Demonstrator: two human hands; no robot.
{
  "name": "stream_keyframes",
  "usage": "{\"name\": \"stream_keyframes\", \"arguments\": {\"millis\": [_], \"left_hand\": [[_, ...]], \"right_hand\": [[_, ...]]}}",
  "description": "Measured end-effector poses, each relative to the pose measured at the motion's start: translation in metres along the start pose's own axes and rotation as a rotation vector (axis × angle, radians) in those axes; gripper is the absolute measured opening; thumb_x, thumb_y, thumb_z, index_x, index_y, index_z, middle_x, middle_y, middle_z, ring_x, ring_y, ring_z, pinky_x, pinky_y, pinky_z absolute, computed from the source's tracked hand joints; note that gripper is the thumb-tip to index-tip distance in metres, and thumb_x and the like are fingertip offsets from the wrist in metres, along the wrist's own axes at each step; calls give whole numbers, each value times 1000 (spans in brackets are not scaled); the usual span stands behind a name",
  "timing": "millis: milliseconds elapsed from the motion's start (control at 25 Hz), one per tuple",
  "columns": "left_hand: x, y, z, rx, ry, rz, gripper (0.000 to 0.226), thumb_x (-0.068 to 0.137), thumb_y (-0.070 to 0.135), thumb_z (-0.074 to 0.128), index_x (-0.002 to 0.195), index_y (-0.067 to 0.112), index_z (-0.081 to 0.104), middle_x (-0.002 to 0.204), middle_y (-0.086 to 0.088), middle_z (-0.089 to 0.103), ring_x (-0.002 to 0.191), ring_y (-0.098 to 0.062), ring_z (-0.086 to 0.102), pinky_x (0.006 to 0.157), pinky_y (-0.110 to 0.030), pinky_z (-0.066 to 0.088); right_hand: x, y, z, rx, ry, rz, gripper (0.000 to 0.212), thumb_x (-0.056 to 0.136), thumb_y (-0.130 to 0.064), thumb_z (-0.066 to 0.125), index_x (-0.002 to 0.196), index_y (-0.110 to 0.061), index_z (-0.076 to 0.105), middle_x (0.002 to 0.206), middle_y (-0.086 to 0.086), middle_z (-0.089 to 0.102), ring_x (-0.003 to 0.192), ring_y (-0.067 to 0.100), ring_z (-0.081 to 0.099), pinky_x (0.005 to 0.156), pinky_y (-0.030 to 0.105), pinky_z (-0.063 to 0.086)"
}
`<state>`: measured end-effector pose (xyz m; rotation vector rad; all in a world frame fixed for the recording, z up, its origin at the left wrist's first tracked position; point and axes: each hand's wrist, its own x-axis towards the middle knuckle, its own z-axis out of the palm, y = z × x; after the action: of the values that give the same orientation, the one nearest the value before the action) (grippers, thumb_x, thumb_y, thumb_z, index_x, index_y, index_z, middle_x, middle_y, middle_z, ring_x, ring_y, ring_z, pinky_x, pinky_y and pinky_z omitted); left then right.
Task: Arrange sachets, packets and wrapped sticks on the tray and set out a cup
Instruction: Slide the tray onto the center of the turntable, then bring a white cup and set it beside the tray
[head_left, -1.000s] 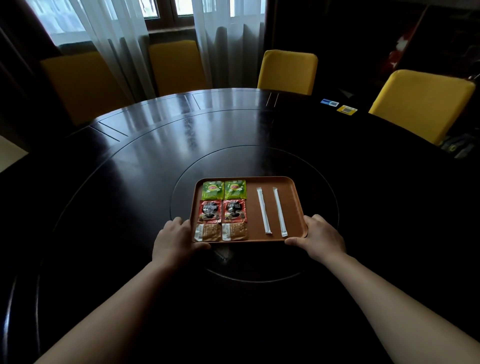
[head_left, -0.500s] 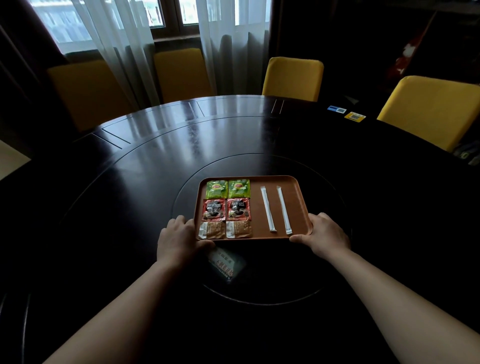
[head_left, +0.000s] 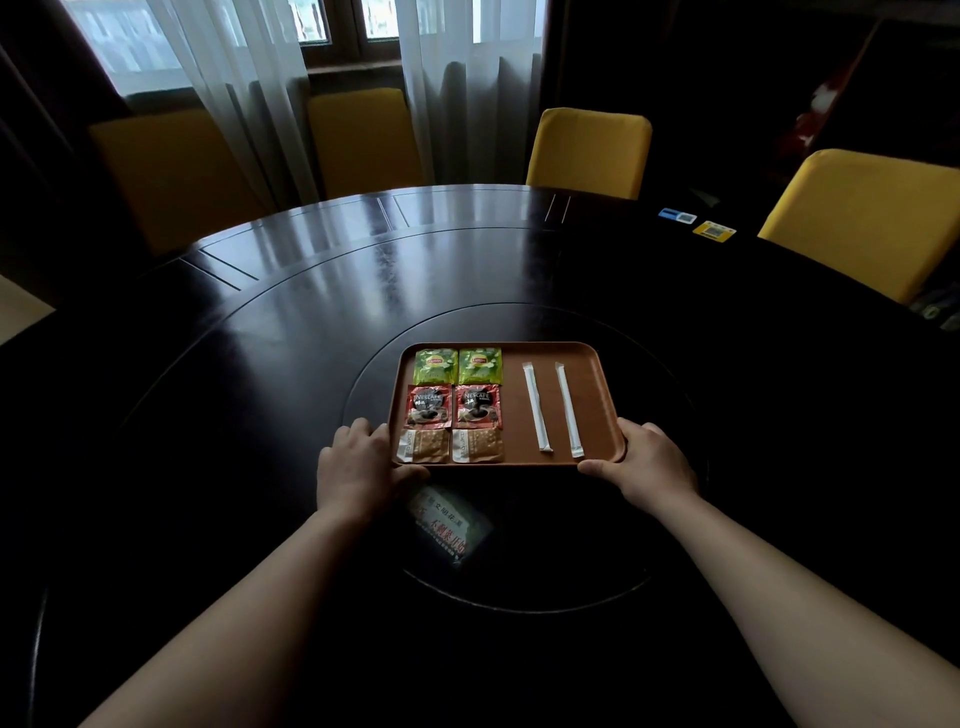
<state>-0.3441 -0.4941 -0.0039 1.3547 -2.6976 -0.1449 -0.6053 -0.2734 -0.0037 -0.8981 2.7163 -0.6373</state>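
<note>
A brown tray (head_left: 511, 410) rests on the dark round table (head_left: 291, 322). Its left half holds two green tea sachets (head_left: 457, 365), two red coffee packets (head_left: 453, 406) below them, and two tan packets (head_left: 451, 446) nearest me. Two white wrapped sticks (head_left: 551, 410) lie side by side on its right half. My left hand (head_left: 356, 465) grips the tray's near left corner and my right hand (head_left: 647, 462) grips its near right corner. No cup is in view.
A printed card (head_left: 448, 525) lies on the table just in front of the tray, between my hands. Yellow chairs (head_left: 589, 150) ring the far side. A blue card (head_left: 677, 215) and a yellow card (head_left: 714, 231) lie at the far right.
The tray has slid a little away from me with both hands on it, uncovering the printed card beneath its near edge.
</note>
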Motion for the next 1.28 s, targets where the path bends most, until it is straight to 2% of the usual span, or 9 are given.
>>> {"name": "stream_keyframes", "arguments": {"millis": [160, 360, 480, 640, 840, 960, 1040, 1160, 1280], "left_hand": [[-2, 0, 3, 17, -9, -10, 71, 72, 71, 67, 120, 19, 57, 109, -6, 56, 103, -27, 53, 76, -39, 42], [-35, 17, -5, -181, -28, -127, 94, 81, 60, 67, 150, 10, 26, 131, -16, 50, 118, -34, 50, 92, -47, 45], [-97, 36, -17, -248, 11, -29, 78, 83, 50, 69, 146, 15, 39, 125, -14, 53, 112, -34, 52, 89, -48, 44], [-227, 68, -19, -286, 4, 245, 62, 82, 51, 63, 135, 20, 55, 124, -7, 57, 116, -28, 53, 101, -48, 42], [-330, 108, -6, -147, -133, 399, 63, 87, 60, 44, 141, 27, 48, 143, -12, 48, 138, -32, 40, 115, -63, 25], [-351, 113, 4, -43, -166, 443, 67, 90, 68, 31, 151, 41, 28, 159, -15, 29, 150, -36, 14, 116, -66, 3], [-356, 113, 10, -9, -162, 452, 68, 90, 71, 24, 152, 43, 23, 163, -15, 23, 151, -36, 7, 116, -68, 2], [-352, 113, 15, -3, -151, 448, 69, 90, 72, 21, 152, 42, 23, 163, -16, 23, 151, -37, 6, 115, -70, 4], [-354, 112, 20, 4, -156, 452, 69, 90, 73, 16, 152, 43, 20, 163, -15, 20, 151, -36, 4, 115, -69, 2]], "right_hand": [[-1, -3, -3, -25, -21, 10, 57, 67, -59, 79, 113, -30, 60, 100, -2, 53, 86, 19, 56, 73, 33, 48], [-19, -4, -4, -40, 1, 58, 57, 76, -58, 71, 117, -22, 53, 112, 5, 57, 94, 25, 61, 74, 37, 52], [-56, 5, -10, 33, 36, 73, 61, 83, -53, 66, 130, -18, 52, 111, 2, 58, 91, 21, 59, 71, 32, 47], [-152, 21, -26, 200, 27, 75, 44, 84, -43, 69, 120, -18, 64, 98, -7, 57, 84, 12, 57, 73, 29, 47], [-300, 45, -57, 246, 79, 80, 26, 83, -36, 72, 106, -23, 70, 89, -11, 63, 76, 4, 60, 72, 22, 50], [-387, 63, -84, 219, 124, 97, 23, 84, -30, 74, 106, -23, 71, 92, -13, 62, 81, 5, 60, 72, 22, 51], [-444, 77, -107, 231, 182, 147, 20, 84, -24, 75, 104, -22, 72, 91, -13, 63, 83, 4, 61, 73, 22, 53], [-520, 96, -132, 264, 296, 284, 4, 85, -19, 70, 88, -22, 72, 82, -11, 65, 80, 1, 62, 69, 11, 48], [-588, 108, -121, 348, 296, 504, 14, 88, -14, 68, 77, -21, 66, 73, -4, 66, 71, 7, 62, 59, 10, 43]]}}
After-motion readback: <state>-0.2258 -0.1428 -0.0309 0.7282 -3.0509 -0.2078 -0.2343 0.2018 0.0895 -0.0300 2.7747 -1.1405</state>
